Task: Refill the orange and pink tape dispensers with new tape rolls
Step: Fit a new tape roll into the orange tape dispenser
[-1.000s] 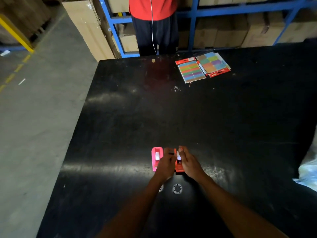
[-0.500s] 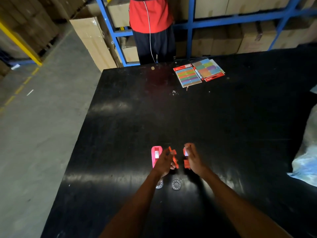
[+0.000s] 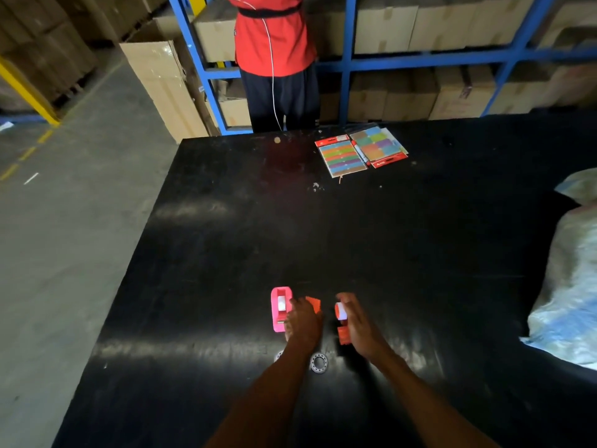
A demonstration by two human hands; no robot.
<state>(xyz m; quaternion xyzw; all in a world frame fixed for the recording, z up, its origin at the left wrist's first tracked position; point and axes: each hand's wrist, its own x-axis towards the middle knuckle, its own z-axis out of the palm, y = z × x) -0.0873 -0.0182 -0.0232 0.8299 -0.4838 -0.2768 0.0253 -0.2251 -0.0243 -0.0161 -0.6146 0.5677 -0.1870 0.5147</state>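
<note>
The pink tape dispenser [image 3: 280, 308] lies on the black table [image 3: 387, 247], a white tape roll showing inside it. The orange dispenser is split in two. My left hand [image 3: 303, 323] is shut on one orange half [image 3: 313, 303], just right of the pink dispenser. My right hand [image 3: 357, 324] is shut on the other orange half [image 3: 341, 333], which carries a white tape roll [image 3: 340, 311]. Two clear tape rolls lie on the table near my wrists: one [image 3: 319, 363] fully visible, the other [image 3: 278, 356] mostly hidden under my left forearm.
Two packs of coloured sticky tabs [image 3: 360, 150] lie at the table's far edge. A person in a red shirt [image 3: 274, 43] stands behind the table by blue shelving with cardboard boxes. A white plastic bag [image 3: 568, 279] sits at the right edge. Concrete floor lies to the left.
The orange dispenser, held together between both hands a second ago, has come apart. My hands have moved away from each other, each with one half.
</note>
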